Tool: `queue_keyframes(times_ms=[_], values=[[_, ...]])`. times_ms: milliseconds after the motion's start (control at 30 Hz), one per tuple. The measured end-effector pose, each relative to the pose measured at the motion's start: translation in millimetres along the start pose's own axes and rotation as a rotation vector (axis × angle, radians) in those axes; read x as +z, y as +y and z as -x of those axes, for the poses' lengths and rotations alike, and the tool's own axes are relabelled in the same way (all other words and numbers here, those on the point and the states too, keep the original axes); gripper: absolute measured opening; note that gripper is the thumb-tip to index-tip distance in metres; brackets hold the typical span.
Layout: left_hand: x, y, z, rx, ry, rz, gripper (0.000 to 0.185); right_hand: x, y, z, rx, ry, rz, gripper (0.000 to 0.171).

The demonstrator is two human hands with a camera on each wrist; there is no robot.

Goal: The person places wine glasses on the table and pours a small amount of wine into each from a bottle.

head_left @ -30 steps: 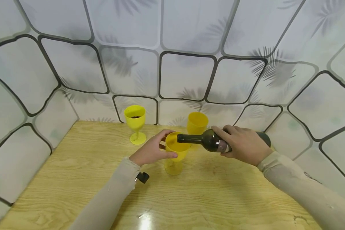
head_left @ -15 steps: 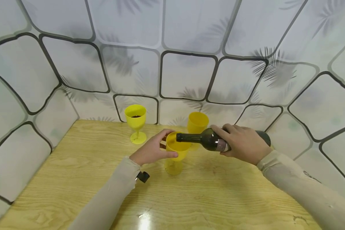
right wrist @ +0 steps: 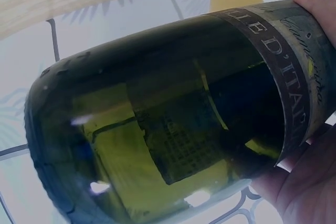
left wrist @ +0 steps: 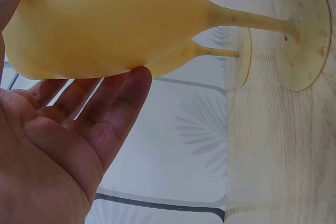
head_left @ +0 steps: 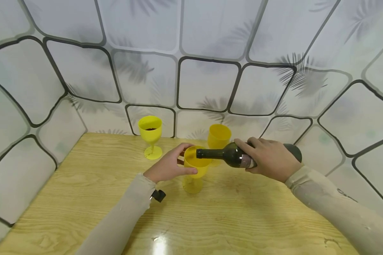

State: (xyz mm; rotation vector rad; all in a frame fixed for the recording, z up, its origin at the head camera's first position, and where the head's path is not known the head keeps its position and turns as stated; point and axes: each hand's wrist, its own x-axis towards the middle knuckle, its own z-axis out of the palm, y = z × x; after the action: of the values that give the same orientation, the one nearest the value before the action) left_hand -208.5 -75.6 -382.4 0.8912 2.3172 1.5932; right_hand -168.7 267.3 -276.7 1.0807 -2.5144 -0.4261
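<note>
Gripping the bottle (head_left: 233, 156), right hand (head_left: 271, 159) tips it (neck leftward) over the left hand (head_left: 166, 166)-held goblet (head_left: 194, 166).

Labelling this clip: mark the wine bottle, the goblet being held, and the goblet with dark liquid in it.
wine bottle (head_left: 231, 156), head view, on the dark shoulder.
held goblet (head_left: 196, 166), head view, on the bowl's front wall.
goblet with dark liquid (head_left: 150, 136), head view, on the bowl's outer wall.

Three yellow plastic goblets (head_left: 194, 166) stand on a pale wood-grain table (head_left: 83, 198); the dark green glass bottle (head_left: 233, 156) has a dark label band (grey lettering); white wall (head_left: 207, 85), black outlines, grey fronds.
</note>
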Motion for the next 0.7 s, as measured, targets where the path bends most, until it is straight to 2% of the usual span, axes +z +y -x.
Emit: queue_keyframes(times_ms=[700], values=[[-0.1,-1.2,0.1,0.004,0.004,-0.015,0.077,-0.5,-1.6,-0.8,0.014,-0.025,0.018,0.094]])
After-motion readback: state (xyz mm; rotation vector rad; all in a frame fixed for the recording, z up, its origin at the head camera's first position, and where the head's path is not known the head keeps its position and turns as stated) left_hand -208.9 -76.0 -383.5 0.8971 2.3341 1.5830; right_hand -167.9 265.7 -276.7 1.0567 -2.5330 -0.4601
